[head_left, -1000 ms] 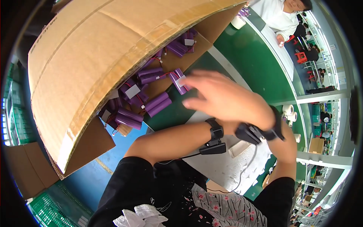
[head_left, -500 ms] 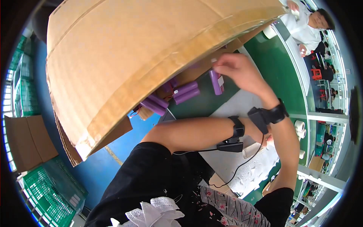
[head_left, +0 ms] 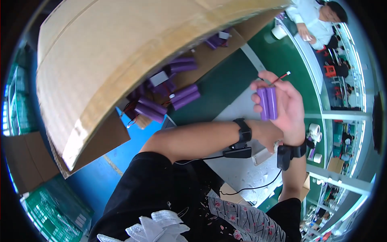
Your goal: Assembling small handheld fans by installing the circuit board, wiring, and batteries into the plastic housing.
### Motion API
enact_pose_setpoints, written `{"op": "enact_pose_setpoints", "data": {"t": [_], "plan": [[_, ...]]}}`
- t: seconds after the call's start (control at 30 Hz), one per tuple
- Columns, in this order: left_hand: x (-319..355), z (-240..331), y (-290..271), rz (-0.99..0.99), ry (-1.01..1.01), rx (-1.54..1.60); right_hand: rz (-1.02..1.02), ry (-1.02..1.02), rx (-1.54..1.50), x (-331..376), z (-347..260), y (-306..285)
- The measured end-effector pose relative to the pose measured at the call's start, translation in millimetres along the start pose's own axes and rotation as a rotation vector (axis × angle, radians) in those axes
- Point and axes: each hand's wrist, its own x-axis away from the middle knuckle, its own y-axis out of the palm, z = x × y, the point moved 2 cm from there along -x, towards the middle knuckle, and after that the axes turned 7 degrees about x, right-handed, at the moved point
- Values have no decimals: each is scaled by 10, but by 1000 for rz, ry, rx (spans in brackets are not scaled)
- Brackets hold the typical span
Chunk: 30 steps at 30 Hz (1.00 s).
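Near: left hand point(head_left: 264, 134) lay just left of other wrist, fingers partly hidden; I couldn't tell grip. Right hand point(head_left: 289, 107), palm up, held purple battery pack point(head_left: 267, 104) right of centre. Farther left, I saw more purple packs point(head_left: 185, 97) at mouth of cardboard carton point(head_left: 121, 48).

Light: bright overall, cool tone. Strongest glow at the rim: windows point(head_left: 5, 115), 9 o'clock; bright strip point(head_left: 356, 56), between 2 and 3 o'clock. Cardboard box point(head_left: 121, 52), toward 10 o'clock: outer face pale, inside shaded; whitish sheen at its taped 8 o'clock corner. Purple cells point(head_left: 271, 104) in right hand point(head_left: 291, 104): narrow highlights lengthwise. Black clothing point(head_left: 135, 191): detail mostly lost. Focus: box face soft, far background point(head_left: 328, 199) at 4 o'clock indistinct. Optics: straight edges bowed, black vignette all round, blue fringing near 8 o'clock.
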Motion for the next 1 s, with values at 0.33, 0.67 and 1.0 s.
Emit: {"op": "enact_pose_setpoints", "data": {"t": [0.33, 0.67, 1.0], "plan": [[57, 126, -75, 12, -57, -105, 410, -49, 550, 1790, 457, -685], [0, 157, -90, -108, -154, 191, 998, -200, 819, 1782, 1271, -960], [37, 280, -124, -172, -275, 268, 1015, -525, 1119, 1797, 1356, -823]]}}
